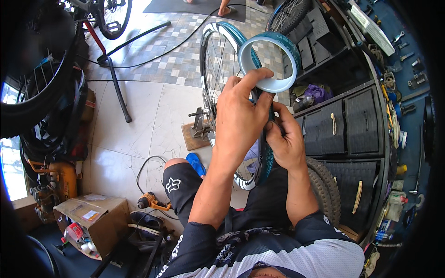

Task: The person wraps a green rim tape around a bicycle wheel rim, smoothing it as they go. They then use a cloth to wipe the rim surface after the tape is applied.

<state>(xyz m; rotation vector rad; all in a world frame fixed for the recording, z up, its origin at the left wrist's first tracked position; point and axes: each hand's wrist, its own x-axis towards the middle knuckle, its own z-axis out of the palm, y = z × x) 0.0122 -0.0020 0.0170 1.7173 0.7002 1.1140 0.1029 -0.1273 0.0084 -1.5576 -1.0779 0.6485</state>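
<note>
My left hand (241, 116) grips a roll of teal rim tape (269, 62), thumb through its hole, held up against a spoked bicycle wheel rim (218, 60). A strip of the teal tape runs from the roll down along the rim channel. My right hand (285, 139) pinches the rim and presses the tape onto it just below the left hand. The wheel stands upright in front of my knees, clamped in a small stand on a wooden base (197, 134).
A dark cabinet with drawers (345, 127) stands at the right, with a tool wall (394, 60) beyond it. A knobby tyre (324, 185) sits by my right leg. A cardboard box (95, 217), an orange tool (150, 201) and a work stand leg (118, 90) are at the left.
</note>
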